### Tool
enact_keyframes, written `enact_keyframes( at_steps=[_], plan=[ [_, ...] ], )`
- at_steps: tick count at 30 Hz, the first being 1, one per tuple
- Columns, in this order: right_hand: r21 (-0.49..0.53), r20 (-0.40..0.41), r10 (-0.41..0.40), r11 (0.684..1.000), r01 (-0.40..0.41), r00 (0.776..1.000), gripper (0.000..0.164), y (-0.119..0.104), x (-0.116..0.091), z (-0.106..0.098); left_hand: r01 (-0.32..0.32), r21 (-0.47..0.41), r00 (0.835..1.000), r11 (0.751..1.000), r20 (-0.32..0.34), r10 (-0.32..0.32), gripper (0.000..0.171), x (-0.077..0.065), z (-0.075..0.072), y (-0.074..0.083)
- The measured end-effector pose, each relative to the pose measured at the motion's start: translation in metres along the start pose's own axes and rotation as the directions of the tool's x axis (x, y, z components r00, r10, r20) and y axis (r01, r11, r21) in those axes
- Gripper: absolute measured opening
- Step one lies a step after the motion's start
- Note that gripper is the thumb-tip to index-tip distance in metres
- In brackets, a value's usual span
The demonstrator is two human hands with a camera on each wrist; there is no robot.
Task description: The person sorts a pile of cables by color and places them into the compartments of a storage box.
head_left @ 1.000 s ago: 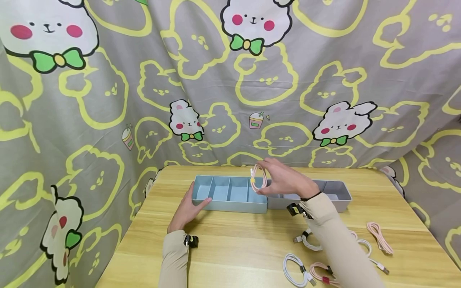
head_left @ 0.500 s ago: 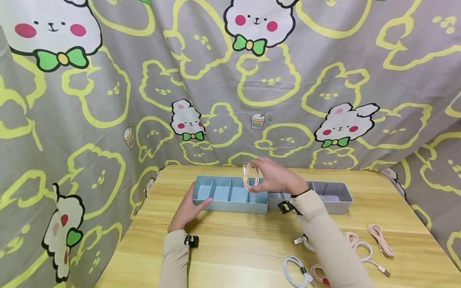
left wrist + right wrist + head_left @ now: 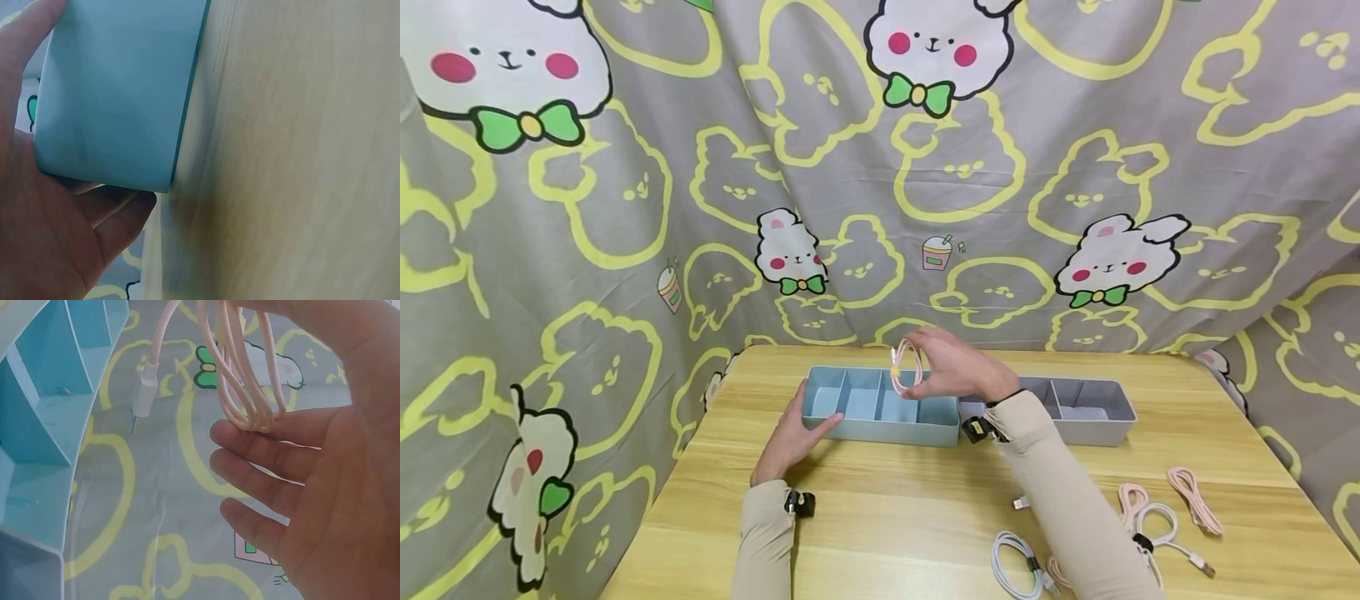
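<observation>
My right hand pinches a coiled pink charging cable between thumb and fingers, above the third compartment from the left of a light blue divided storage box. A yellow tie wraps the coil, and in the right wrist view its white plug hangs free beside the box. My left hand grips the left end of the blue box, thumb at the front wall and fingers round the end. The left wrist view shows the box's outer wall between thumb and fingers.
A grey divided box stands end to end with the blue one, partly behind my right forearm. Front right on the wooden table lie a white cable, a pink cable and several others, some hidden under the sleeve. A patterned curtain hangs behind.
My right hand has moved left with the pink cable, from over the blue box's rightmost compartment to over the one beside it. The left hand keeps its grip on the box end.
</observation>
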State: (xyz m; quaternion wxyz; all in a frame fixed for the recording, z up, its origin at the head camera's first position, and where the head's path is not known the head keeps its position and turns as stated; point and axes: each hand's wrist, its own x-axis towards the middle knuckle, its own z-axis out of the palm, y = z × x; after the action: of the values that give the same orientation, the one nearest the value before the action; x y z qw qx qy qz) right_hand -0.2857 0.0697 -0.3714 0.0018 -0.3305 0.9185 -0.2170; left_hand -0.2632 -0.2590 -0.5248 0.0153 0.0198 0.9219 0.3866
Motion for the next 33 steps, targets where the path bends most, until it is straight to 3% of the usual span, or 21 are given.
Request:
enact_keyframes(
  at_steps=[9,15,21,27,33],
  plan=[
    [0.036,0.013,-0.01,0.999,0.01,1.0,0.068,0.0,0.011,0.01,0.002,-0.008,1.0,1.0,0.004,-0.002,0.119,0.0,0.001,-0.001],
    [0.008,-0.008,-0.045,0.999,0.045,0.999,0.063,0.001,0.02,0.015,0.002,-0.007,1.0,1.0,0.008,-0.002,0.118,0.001,0.001,-0.001],
    [-0.045,-0.011,-0.043,0.998,0.043,0.999,0.076,-0.002,0.026,0.018,0.011,0.007,1.0,1.0,0.004,-0.011,0.119,0.001,0.001,0.0],
    [-0.068,0.013,-0.039,0.997,0.04,0.999,0.071,-0.006,0.033,0.022,0.008,0.0,1.0,1.0,-0.005,-0.008,0.117,0.002,0.002,0.0],
    [-0.068,0.028,-0.027,0.997,0.029,0.999,0.087,-0.015,0.04,0.026,0.011,-0.018,1.0,1.0,-0.008,-0.011,0.119,0.001,0.002,0.0]
  ],
)
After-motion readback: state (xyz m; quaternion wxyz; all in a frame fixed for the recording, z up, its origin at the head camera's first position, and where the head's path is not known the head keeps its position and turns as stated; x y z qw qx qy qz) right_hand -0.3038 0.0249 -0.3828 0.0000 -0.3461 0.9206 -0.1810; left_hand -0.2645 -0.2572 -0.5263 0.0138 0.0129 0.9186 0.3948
